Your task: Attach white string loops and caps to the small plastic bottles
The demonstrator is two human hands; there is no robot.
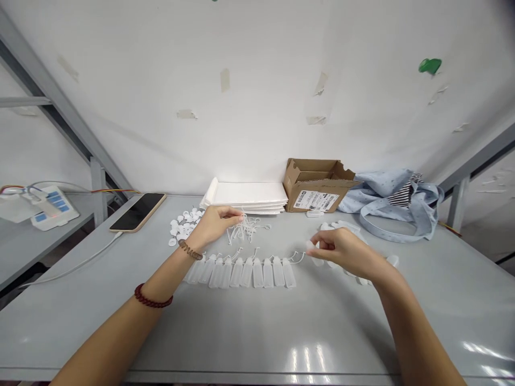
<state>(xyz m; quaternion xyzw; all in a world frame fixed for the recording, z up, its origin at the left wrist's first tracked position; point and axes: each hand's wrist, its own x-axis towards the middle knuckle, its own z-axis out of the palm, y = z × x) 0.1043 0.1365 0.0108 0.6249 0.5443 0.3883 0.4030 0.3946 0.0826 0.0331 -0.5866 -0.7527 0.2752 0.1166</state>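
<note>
My left hand (217,222) pinches a white string at the heap of strings (250,228), in the middle of the table. Between thumb and fingers of my right hand (336,247) is a small translucent plastic piece (310,246). Under that hand and behind it lies a pile of translucent pieces (348,228), partly hidden. A row of several clear plastic tubes (257,272) with white strings at their tops lies between my forearms. White round caps (183,225) are heaped left of my left hand, partly covered by it.
A stack of white envelopes (251,193) and an open cardboard box (316,195) stand against the wall. Blue cloth with a strap (402,209) lies at the back right. A phone (139,212) with a charging cable (80,266) rests at the left on the grey table (241,332).
</note>
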